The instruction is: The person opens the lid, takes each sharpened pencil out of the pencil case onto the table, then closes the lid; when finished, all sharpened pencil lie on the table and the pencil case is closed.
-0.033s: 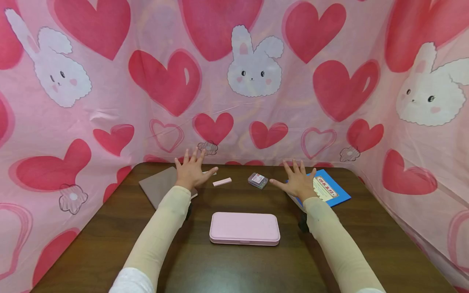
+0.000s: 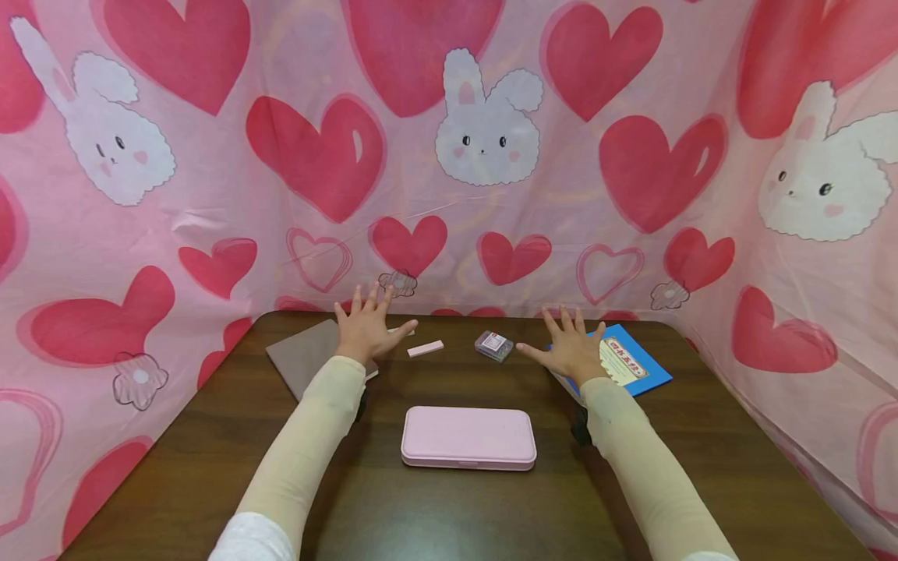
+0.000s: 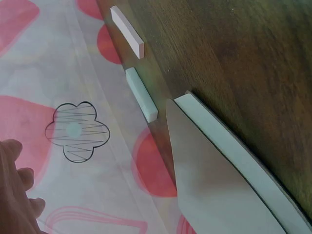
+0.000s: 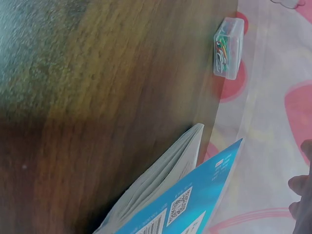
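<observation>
In the head view my left hand (image 2: 366, 331) is held out with fingers spread, in front of a grey-brown notebook (image 2: 298, 354). It holds nothing. My right hand (image 2: 571, 351) is likewise spread and bare, partly covering a blue book (image 2: 641, 362). Between the two forearms lies a closed pink pencil case (image 2: 468, 435). Farther back are a slim pink bar (image 2: 426, 349) and a small clear box (image 2: 494, 345). Coloured paper clips seem to fill that box (image 4: 228, 51) in the right wrist view. A pale whitish bar (image 3: 141, 95) appears beside the notebook in the left wrist view.
All these things lie on a dark wooden table (image 2: 463, 514). Pink cloth (image 2: 484, 210) printed with hearts and rabbits hangs around its back and sides. The blue book's cover stands partly lifted from its pages (image 4: 156, 180).
</observation>
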The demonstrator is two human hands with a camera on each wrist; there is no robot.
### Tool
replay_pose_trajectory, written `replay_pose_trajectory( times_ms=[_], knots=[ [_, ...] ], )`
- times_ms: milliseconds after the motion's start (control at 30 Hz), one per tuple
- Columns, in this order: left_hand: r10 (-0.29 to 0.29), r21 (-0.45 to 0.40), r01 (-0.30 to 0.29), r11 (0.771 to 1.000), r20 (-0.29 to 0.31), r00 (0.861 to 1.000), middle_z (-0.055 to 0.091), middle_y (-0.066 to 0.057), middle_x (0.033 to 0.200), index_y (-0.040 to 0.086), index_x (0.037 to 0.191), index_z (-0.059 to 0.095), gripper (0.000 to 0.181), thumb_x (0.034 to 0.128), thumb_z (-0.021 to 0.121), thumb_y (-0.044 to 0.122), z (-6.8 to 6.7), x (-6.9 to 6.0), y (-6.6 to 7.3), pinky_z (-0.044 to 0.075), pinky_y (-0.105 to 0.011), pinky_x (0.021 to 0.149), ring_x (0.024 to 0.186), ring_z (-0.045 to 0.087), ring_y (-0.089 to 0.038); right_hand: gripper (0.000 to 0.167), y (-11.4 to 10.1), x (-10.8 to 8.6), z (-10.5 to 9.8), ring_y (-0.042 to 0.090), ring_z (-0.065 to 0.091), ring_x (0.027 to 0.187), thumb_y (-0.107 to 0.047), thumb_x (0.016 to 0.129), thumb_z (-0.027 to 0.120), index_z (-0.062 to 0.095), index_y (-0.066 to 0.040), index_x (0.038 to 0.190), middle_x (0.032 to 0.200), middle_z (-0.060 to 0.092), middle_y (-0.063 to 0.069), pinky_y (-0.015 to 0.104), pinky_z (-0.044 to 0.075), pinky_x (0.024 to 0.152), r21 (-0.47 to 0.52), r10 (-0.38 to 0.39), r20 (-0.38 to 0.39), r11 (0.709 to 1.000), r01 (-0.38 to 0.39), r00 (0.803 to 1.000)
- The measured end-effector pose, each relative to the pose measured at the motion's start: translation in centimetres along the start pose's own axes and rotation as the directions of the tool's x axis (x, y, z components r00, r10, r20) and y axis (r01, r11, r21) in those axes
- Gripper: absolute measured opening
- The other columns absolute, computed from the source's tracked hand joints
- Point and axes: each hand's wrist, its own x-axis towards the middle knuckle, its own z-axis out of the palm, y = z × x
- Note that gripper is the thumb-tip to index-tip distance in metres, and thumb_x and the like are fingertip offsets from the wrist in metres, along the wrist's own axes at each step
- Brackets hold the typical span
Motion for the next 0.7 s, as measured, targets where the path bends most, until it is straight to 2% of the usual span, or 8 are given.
replay_pose_trajectory(
  times_ms=[467,700],
  knots=[
    [0.006,-0.032,-0.006,0.999,-0.002,1.0,0.011,-0.007,0.156,0.026,0.149,0.013,0.096,0.074,0.02,0.086,-0.1,-0.5,0.1,-0.002,-0.072,0.1,0.142,0.001,-0.039,0.1,-0.1,-0.6,-0.4,0.045,0.0,0.14,-0.087,0.071,0.025,0.007,-0.028,0.15,0.154,0.012,0.019,0.072,-0.016,0.095,0.01,-0.013,-0.02,1.0,0.013,1.0],
    [0.03,-0.076,-0.031,0.997,-0.012,0.999,0.012,-0.008,0.156,0.028,0.149,0.012,0.091,0.0775,0.03,0.081,-0.2,-2.0,0.3,-0.003,-0.072,0.1,0.142,-0.001,-0.039,0.102,-0.7,-1.5,-0.8,0.043,-0.004,0.14,-0.09,0.069,0.024,0.004,-0.03,0.149,0.155,0.01,0.017,0.073,-0.014,0.094,0.016,-0.02,0.001,1.0,0.02,1.0]
  ],
)
